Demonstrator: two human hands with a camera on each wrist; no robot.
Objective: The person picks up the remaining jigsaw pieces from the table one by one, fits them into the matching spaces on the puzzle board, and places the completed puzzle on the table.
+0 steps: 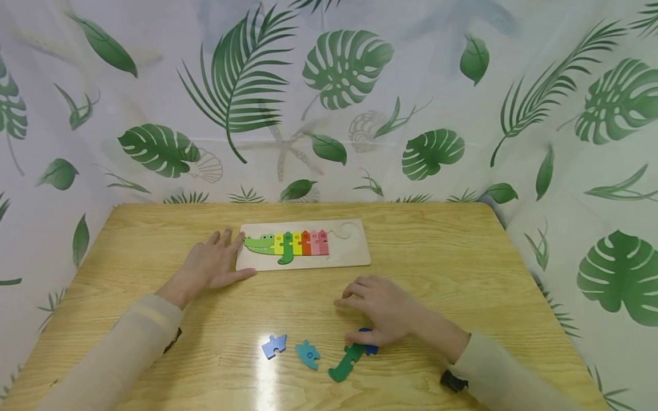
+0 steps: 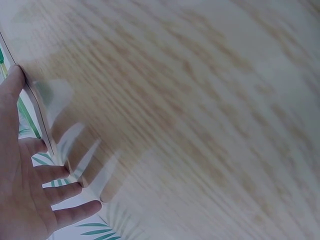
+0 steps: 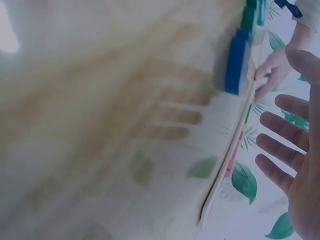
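Note:
A wooden crocodile puzzle board lies toward the back of the table, with a green crocodile head and several yellow, green, red and pink body pieces set in it. My left hand rests at the board's left end, fingers spread and thumb along the near corner. Above the loose pieces hovers my right hand, fingers loosely bent and holding nothing. Its thumb overlaps a dark blue piece and the top of a green leg piece in the head view. The blue piece stands apart from the palm in the right wrist view.
Left of the green leg piece lie a light blue piece and a violet-blue piece. The wooden table meets a leaf-patterned cloth at its back and sides. A bare curled tail outline shows at the board's right end.

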